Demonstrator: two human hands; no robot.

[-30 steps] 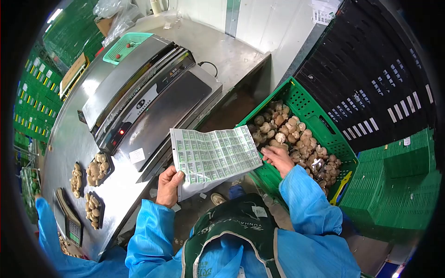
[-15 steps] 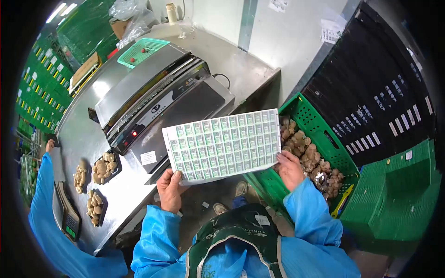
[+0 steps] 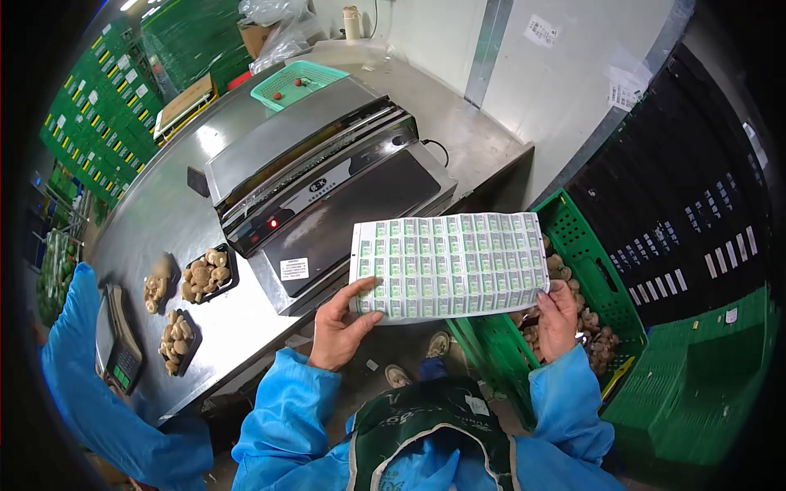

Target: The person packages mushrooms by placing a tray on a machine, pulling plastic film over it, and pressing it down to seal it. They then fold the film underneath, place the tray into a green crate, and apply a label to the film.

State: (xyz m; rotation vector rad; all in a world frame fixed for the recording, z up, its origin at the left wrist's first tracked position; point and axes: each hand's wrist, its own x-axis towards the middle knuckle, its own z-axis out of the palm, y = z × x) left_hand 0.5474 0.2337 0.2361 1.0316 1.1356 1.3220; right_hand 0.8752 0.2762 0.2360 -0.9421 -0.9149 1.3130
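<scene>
A white sheet of small green-and-white labels [image 3: 450,266] is spread in front of me, printed side up. My left hand [image 3: 340,327] holds its lower left corner, thumb and finger showing on the printed face. At the lower right corner, my right hand [image 3: 557,322] pinches the sheet, thumb in front and the other fingers partly hidden. Beyond the sheet's left part stands a wrapping machine [image 3: 327,196] with a red light. Below and behind its right end is a green crate [image 3: 602,278] of brown mushrooms [image 3: 598,340].
Three dark trays of mushrooms [image 3: 206,277] sit on the metal table [image 3: 246,327], near a scale [image 3: 123,360]. A co-worker's blue sleeve [image 3: 106,393] is at left. A mint basket [image 3: 299,82] stands behind the machine; black crates [image 3: 655,196] are stacked at right.
The sheet appears further right in view and more level. My left hand has shifted its grip, a finger now lying over the printed face. The co-worker's arm has drawn back from the table's far side.
</scene>
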